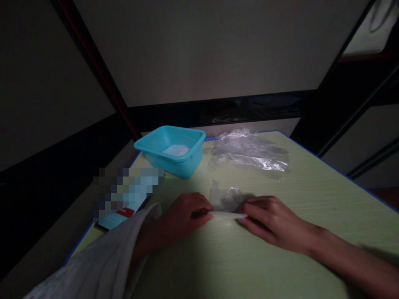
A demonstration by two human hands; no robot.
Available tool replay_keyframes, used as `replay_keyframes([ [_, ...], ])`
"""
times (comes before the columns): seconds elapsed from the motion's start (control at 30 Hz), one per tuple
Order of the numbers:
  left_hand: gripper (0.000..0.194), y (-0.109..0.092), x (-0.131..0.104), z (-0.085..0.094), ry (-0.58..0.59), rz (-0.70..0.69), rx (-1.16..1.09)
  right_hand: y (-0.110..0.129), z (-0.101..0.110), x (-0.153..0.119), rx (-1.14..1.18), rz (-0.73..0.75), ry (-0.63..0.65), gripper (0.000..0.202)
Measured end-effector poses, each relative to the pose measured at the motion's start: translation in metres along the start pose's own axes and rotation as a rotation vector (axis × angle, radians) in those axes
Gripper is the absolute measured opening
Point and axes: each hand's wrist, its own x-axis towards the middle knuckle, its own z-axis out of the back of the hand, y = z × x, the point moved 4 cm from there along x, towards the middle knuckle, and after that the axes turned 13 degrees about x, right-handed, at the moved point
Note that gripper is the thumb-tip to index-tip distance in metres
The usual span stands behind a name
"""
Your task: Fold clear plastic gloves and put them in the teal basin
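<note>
Head view: left hand point(190, 212) and right hand point(270, 219), both pinched nearly closed, grip 1 clear plastic point(227, 215); the phone point(134, 202) shows writing too blurred to read.

Table point(311, 193): near edge was cut off.
Phone point(115, 220), left edge: upper part was pixelated.
Plastic film point(226, 214): left hand point(187, 214), right hand point(271, 220) partly covered it.
White item point(176, 149): basin point(183, 167) rim hid its near side.

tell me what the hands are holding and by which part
A thin, translucent plastic piece, pinched by its whitish near edge: left hand at one end, right hand at the other.
</note>
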Motion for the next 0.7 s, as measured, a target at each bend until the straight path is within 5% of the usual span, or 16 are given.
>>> replay_keyframes([
  [0.13, 0.013, 0.009, 0.001, -0.005, 0.024, 0.287, -0.152, -0.008, 0.002, 0.003, 0.251, -0.229, -0.086, 0.020],
  [0.33, 0.014, 0.017, 0.004, -0.016, -0.047, 0.406, -0.398, -0.021, -0.003, 0.007, 0.556, -0.489, -0.227, 0.012],
  [0.53, 0.032, 0.017, 0.010, -0.024, -0.078, 0.469, -0.425, -0.027, -0.006, 0.010, 0.542, -0.512, -0.324, 0.018],
  [0.7, 0.039, 0.012, 0.016, -0.019, -0.052, 0.498, -0.325, -0.022, 0.000, 0.009, 0.294, -0.418, -0.326, 0.021],
])
